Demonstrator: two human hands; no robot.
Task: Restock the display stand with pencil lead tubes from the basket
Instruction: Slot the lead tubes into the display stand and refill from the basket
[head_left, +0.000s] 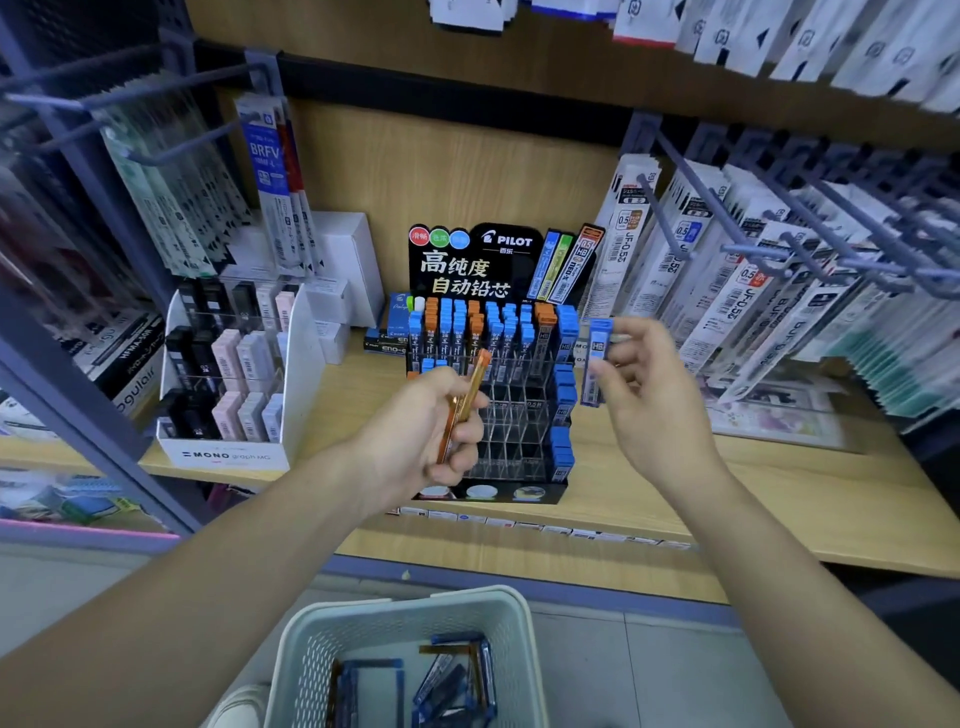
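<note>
Orange lead tubes (464, 402), a small bunch, lie in my left hand (431, 431). My fingers are curled round them, and their tops tilt toward one o'clock, in front of the display stand (519, 436). My right hand (654, 400) pinches one blue-capped tube (596, 364) between thumb and fingertips. I hold it upright at three o'clock from the stand, just beside its right-hand column, with my other fingers loosely bent behind it.

The stand is black with a clear grid of compartments and sits on the wooden shelf (753, 483), at twelve o'clock from me. Its back rows hold blue- and orange-capped tubes standing upright, and its right column is stacked with blue ones.

At six o'clock, low in my view and below the shelf edge, is the white perforated basket (410, 608). More tubes (452, 675), blue and orange, lie loose and crosswise on its bottom.

At nine o'clock from the stand is a white MONO box (234, 457) with black, pink and grey cases in tiers. Hanging refill packs (737, 291) fill the hooks at three o'clock.
</note>
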